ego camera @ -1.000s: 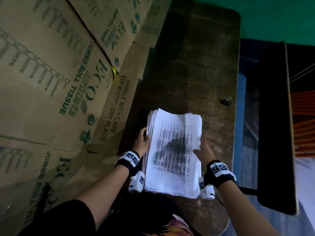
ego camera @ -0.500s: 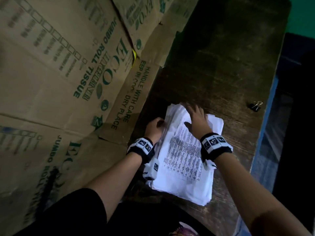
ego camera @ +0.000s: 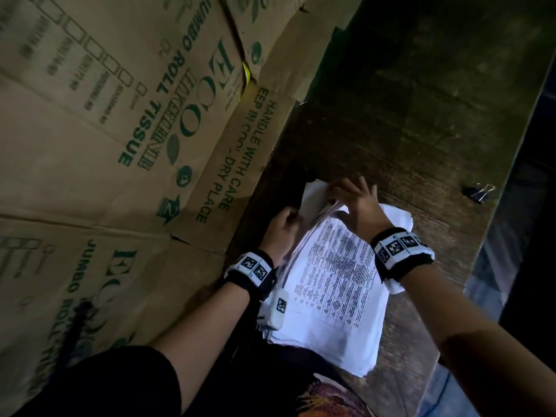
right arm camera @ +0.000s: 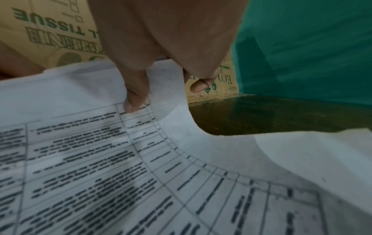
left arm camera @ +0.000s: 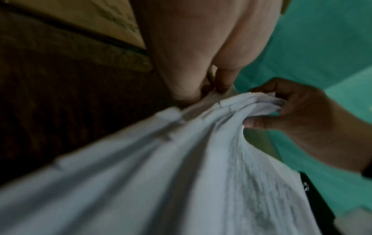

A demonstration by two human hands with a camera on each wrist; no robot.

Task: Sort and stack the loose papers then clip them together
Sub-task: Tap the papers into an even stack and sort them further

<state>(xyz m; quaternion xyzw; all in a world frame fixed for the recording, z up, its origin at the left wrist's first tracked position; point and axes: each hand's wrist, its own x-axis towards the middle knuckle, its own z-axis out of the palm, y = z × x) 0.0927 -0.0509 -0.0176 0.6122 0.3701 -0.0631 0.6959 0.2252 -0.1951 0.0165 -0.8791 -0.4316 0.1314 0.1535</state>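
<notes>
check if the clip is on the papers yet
No, the clip lies alone on the table, apart from the papers.

Fingers [right arm camera: 136, 93] on printed papers [right arm camera: 161, 167]

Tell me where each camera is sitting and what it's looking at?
Head: worn on the head, looking down at the wooden table, paper stack, binder clip and cardboard boxes; both forearms, left hand and right hand show.
Left wrist: on the left wrist, looking along the left hand at the stack's fanned edge; the right hand pinches those papers.
Right wrist: on the right wrist, looking along the right hand's fingers resting on the printed top sheet.
Shared: all three views show the paper stack.
</notes>
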